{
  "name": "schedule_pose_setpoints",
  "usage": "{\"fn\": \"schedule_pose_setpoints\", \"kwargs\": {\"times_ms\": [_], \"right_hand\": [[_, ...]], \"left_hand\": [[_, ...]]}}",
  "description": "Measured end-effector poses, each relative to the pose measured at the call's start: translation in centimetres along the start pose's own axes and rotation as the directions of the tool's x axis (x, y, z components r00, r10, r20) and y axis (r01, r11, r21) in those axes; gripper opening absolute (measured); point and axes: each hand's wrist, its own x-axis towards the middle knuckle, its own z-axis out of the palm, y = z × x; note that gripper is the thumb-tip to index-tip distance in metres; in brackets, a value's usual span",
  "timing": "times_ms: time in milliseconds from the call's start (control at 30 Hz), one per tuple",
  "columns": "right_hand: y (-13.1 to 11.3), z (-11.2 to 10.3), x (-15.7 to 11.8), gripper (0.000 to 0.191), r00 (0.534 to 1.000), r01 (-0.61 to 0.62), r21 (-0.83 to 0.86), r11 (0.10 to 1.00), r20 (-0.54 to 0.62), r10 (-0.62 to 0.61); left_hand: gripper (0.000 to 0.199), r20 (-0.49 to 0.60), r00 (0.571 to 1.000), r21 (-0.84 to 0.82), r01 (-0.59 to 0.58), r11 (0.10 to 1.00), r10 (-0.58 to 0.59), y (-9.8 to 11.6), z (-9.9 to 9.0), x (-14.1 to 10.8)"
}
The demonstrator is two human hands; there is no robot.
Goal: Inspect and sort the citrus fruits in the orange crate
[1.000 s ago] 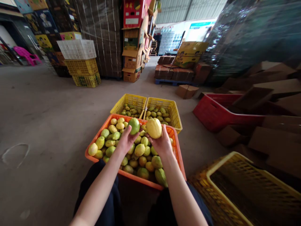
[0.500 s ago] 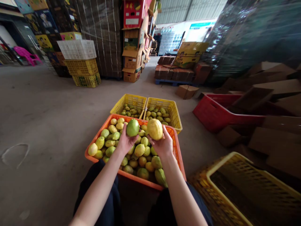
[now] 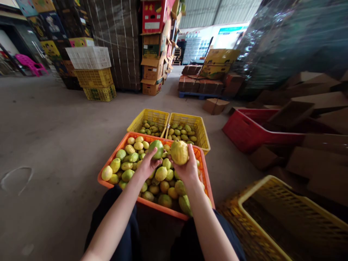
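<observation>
Floor (image 3: 67,145): grey, spreading out around the orange crate (image 3: 205,170).
Wrapped stack (image 3: 285,47): tall, dark and glossy, well beyond the orange crate and to its right.
Box stack (image 3: 152,54): printed cartons piled high, well past the far rim of the orange crate.
Red crate (image 3: 244,134): right of the orange crate and farther off, well apart from it, with cardboard (image 3: 320,99) heaped in and about it.
Side crate (image 3: 239,221): yellow, near the orange crate's near right corner, its inside too dim for you to make out.
Knees (image 3: 108,203): yours, in dark cloth, at the near side of the orange crate.
Orange crate: in front of you, well filled with loose fruit (image 3: 161,173), green through yellow.
Far crates (image 3: 205,136): two yellow ones, side by side, just past the orange crate's far rim, both part-filled with fruit.
Left hand (image 3: 148,165): above the orange crate's middle, your grip closed round the green fruit (image 3: 158,149).
Right hand (image 3: 188,168): above the orange crate, nearer its right rim, your grip cupping the yellow fruit (image 3: 179,152) from below.
Yellow fruit: lumpy, held over the orange crate's far half.
Green fruit: smoother, smaller-looking, also above the orange crate's far half, apart from the yellow fruit.
</observation>
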Motion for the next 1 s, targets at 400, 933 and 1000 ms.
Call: {"fn": "schedule_pose_setpoints", "kwargs": {"times_ms": [400,933,1000], "right_hand": [[-0.4,-0.8,0.4,0.031,1.000,-0.006,0.010,1.000,0.030,0.006],[-0.3,-0.9,0.6,0.026,0.997,-0.067,-0.016,0.998,-0.033,0.067],[-0.2,-1.4,1.0,0.026,0.995,-0.098,0.002,0.995,-0.010,0.098]], "left_hand": [[0.033,-0.020,0.998,-0.171,-0.060,0.983,0.057,-0.3,0.3,0.3],[0.051,0.002,1.000,-0.165,-0.016,0.986,0.017,0.3,0.5,-0.4],[0.049,0.033,0.999,-0.199,-0.020,0.980,0.027,0.4,0.4,-0.4]]}}
